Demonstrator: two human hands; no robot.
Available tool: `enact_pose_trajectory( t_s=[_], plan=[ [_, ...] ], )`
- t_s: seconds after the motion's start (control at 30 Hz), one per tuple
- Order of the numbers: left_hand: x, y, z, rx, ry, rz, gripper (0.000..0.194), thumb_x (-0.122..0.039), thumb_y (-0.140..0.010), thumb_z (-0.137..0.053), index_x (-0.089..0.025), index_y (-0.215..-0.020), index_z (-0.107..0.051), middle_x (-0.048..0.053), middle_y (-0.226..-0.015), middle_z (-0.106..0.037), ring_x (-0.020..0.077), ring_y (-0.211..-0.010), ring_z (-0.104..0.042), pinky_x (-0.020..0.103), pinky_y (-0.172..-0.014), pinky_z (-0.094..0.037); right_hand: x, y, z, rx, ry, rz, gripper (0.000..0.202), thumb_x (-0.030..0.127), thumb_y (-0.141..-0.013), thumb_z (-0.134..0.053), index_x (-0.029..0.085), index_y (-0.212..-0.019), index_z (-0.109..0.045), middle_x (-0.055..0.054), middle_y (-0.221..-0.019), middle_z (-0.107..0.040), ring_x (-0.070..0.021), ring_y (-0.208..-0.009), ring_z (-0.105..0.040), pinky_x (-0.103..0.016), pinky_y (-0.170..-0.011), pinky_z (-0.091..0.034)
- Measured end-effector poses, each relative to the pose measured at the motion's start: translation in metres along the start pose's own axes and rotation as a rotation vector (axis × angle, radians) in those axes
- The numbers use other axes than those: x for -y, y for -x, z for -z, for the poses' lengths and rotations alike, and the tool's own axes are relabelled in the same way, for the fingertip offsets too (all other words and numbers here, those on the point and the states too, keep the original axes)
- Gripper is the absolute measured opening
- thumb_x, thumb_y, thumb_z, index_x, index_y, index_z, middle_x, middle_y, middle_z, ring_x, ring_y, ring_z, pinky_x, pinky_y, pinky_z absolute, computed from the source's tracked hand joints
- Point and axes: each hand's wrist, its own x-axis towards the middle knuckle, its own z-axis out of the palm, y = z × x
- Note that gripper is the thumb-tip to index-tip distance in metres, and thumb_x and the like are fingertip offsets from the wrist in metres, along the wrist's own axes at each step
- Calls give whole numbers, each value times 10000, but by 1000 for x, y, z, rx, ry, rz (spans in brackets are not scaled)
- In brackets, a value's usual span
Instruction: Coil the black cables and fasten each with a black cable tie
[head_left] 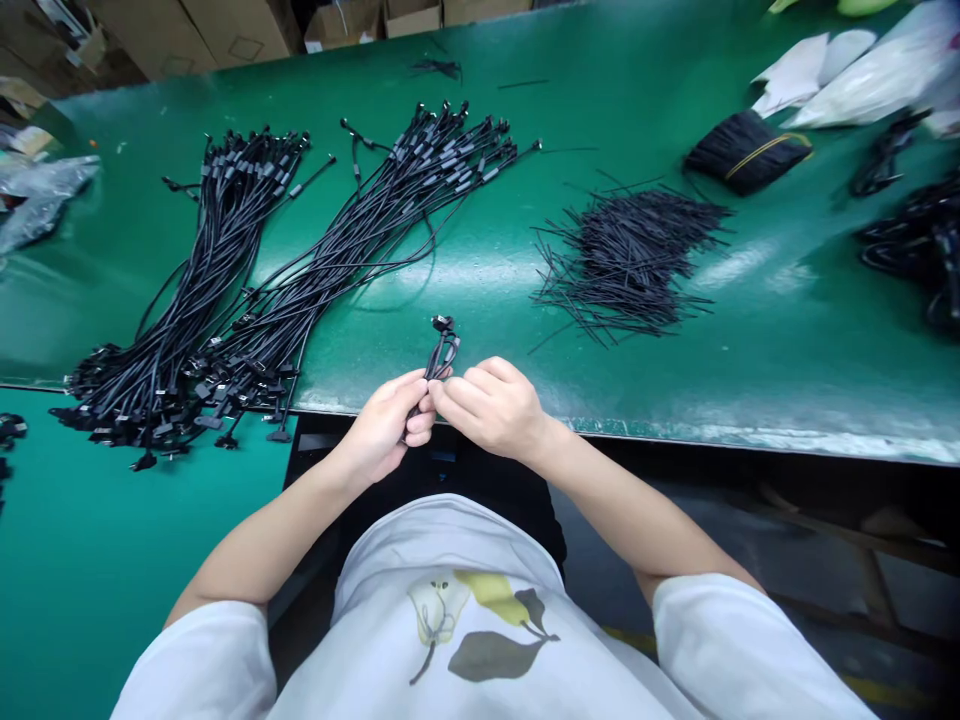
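Observation:
A folded black cable (442,350) is gripped by my left hand (394,415), its connector end sticking up past the fingers. My right hand (487,405) is closed against the same cable, with thumb and fingers pinched together at its side. Whatever lies between those right fingertips is hidden. Both hands are over the front edge of the green table (480,290). To the left lie two long bundles of black cables, a left bundle (217,230) and a right bundle (360,220), with grey sleeves near their far ends. A pile of thin black ties (637,260) is spread to the right.
A black bundle with a yellow band (746,152) lies at the back right, near white plastic bags (877,75). More coiled black cables (919,240) sit at the right edge. Cardboard boxes (232,35) stand behind the table, and a clear bag (49,195) lies far left.

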Motion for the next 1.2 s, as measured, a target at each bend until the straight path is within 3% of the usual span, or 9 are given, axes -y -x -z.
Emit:
enact_pose_trajectory(
  t_s=[0.2, 0.3, 0.4, 0.5, 0.67, 0.87, 1.03, 1.1, 1.2],
  plan=[
    [-11, 3, 0, -24, 152, -133, 277, -243, -851, -624, -124, -1101, -639, -65, -641, -368, 4, -416, -270, 112, -358, -231, -10, 16, -4, -8, -131, -1, 265, 150, -952, -454, 206, -733, -594, 17, -601, -473, -117, -562, -350, -315, -573, -259],
    [-14, 9, -1, -30, 1, -259, 356, -296, -896, -577, -173, -1230, -586, -59, -661, -393, 22, -429, -317, 137, -373, -285, -13, 15, -1, -69, -230, -280, 228, 213, -946, -487, 187, -742, -586, 6, -640, -491, -118, -588, -388, -299, -591, -294],
    [-7, 13, -2, -7, -276, -371, 403, -350, -943, -506, -221, -1324, -512, -46, -710, -445, 42, -477, -412, 172, -447, -378, -11, 5, 8, -38, -647, -573, 219, 315, -957, -480, 172, -830, -588, -13, -760, -546, -117, -665, -474, -266, -630, -370],
    [0, 15, 0, 7, -477, -438, 427, -371, -965, -454, -229, -1367, -476, -47, -697, -437, 56, -499, -439, 196, -497, -412, -4, -4, 11, 53, -1019, -683, 251, 416, -909, -551, 171, -874, -594, -7, -803, -543, -112, -697, -493, -240, -631, -404],
    [2, 14, 3, 25, -520, -416, 451, -397, -967, -436, -216, -1379, -463, -45, -692, -429, 60, -485, -418, 204, -482, -398, 2, -8, 4, -24, -1225, -839, 238, 404, -860, -614, 167, -837, -605, 2, -774, -553, -108, -677, -497, -241, -622, -416],
    [0, 10, -1, -18, -318, -299, 416, -380, -926, -524, -202, -1302, -531, -42, -710, -442, 51, -487, -413, 185, -448, -381, 7, -2, -2, -259, -537, -516, 165, 280, -903, -567, 207, -778, -647, -20, -771, -575, -108, -638, -479, -279, -605, -388],
    [-15, 10, -1, 2, 26, -39, 315, -297, -872, -599, -108, -1120, -644, -67, -634, -349, 8, -415, -242, 122, -345, -218, -2, 15, -8, -99, -262, 51, 220, 141, -920, -504, 267, -815, -650, 19, -734, -593, -90, -557, -404, -286, -531, -314],
    [-24, 11, 2, 32, 70, -44, 316, -280, -878, -588, -113, -1141, -637, -76, -621, -324, 4, -398, -203, 113, -329, -187, -15, 22, -12, -94, -188, 34, 214, 146, -922, -497, 258, -816, -646, 12, -759, -599, -95, -570, -409, -288, -541, -317],
    [-31, 13, 7, 59, -7, -131, 408, -278, -888, -582, -204, -1287, -540, -76, -630, -385, 12, -393, -283, 113, -346, -251, -44, 30, -14, -107, -18, -266, 205, 209, -926, -492, 207, -791, -646, -41, -803, -595, -126, -634, -465, -291, -589, -359]
  ],
)
